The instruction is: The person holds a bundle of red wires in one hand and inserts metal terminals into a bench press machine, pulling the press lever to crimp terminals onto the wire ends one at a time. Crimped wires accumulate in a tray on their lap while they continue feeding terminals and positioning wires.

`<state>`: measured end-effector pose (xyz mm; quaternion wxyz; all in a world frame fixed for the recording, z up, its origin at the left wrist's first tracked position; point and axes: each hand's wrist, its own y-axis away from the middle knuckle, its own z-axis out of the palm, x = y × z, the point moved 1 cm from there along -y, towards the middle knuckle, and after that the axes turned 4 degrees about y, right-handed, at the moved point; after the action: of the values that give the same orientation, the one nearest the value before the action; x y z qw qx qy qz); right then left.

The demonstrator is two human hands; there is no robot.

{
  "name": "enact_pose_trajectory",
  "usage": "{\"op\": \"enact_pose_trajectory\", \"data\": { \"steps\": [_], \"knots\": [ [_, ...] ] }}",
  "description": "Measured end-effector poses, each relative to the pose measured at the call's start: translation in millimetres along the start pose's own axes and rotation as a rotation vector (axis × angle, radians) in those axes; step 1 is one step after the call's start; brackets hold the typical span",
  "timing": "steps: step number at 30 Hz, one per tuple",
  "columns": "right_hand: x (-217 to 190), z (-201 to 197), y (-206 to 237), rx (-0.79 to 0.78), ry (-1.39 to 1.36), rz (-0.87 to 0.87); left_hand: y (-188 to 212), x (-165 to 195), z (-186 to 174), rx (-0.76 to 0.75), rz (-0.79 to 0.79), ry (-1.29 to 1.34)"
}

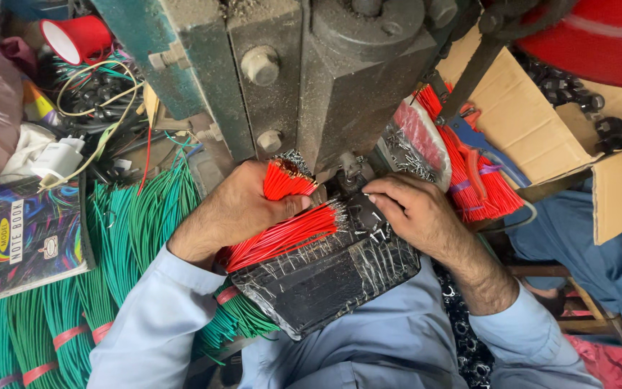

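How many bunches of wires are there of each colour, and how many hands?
Red wire bunches: 2, one in the left hand at, one by the cardboard
Green wire heaps: 1
Hands: 2, left and right hand
Total: 5

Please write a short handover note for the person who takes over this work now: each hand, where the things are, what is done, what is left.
Left hand: shut on a bundle of red wires, bare ends toward the press.
Right hand: fingers pinched at the black tray under the press; what they hold is too small to tell.
More red wires lie on the right, green wires in tied bundles on the left.
Done and left: cannot be counted from here; the green bundles lie untouched.
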<state>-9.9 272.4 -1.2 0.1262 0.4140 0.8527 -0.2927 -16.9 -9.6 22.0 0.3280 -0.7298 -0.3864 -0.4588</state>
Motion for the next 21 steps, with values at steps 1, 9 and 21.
{"op": "enact_pose_trajectory", "data": {
  "steps": [1,9,21],
  "knots": [
    [0.0,1.0,0.5,0.029,-0.007,-0.001,-0.6,-0.4,0.1,0.0,-0.008,0.005],
    [-0.5,11.3,4.2,0.121,-0.173,0.116,-0.5,-7.6,-1.5,0.025,-0.021,0.092],
    [-10.5,47.3,-22.7,0.1,-0.738,0.2,0.9,-13.6,-0.6,0.045,-0.012,0.153]
  ]
}}
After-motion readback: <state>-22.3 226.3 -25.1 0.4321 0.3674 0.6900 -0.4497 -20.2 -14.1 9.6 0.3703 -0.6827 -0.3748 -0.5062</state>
